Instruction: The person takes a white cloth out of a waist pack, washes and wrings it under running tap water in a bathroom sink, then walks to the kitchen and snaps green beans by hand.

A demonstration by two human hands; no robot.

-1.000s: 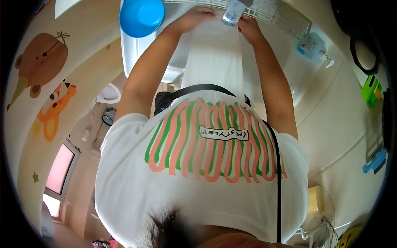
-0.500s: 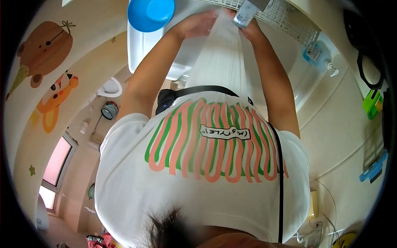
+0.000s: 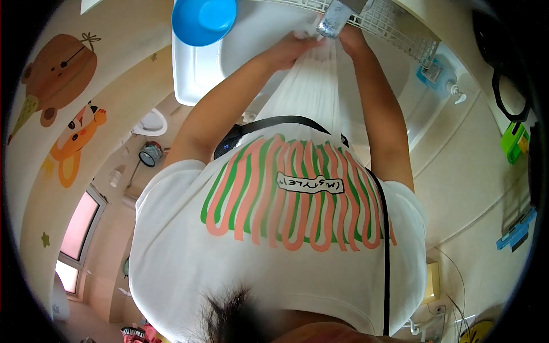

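Note:
The front of a white T-shirt (image 3: 311,83) worn on my body is pulled forward, its lower part stretched taut under a metal tap (image 3: 334,20). My left hand (image 3: 294,48) is closed on the gathered cloth just below the tap, where wet whitish blur shows. My right hand (image 3: 351,40) is at the cloth's other side, closed by its edge; the tap hides part of its fingers. Both hands are over a white sink (image 3: 251,28). A black strap (image 3: 286,121) with a dark pouch crosses the shirt.
A blue basin (image 3: 204,20) sits on the white ledge (image 3: 197,74) at left. Behind the tap is a white wire rack (image 3: 394,37). A blue pump bottle (image 3: 437,74) stands at right. Green (image 3: 514,140) and blue (image 3: 516,228) items hang on the right wall.
My left hand has moved right and slightly down, closer to my right hand, bunching the cloth. My right hand is lower by a little. The view has shifted slightly.

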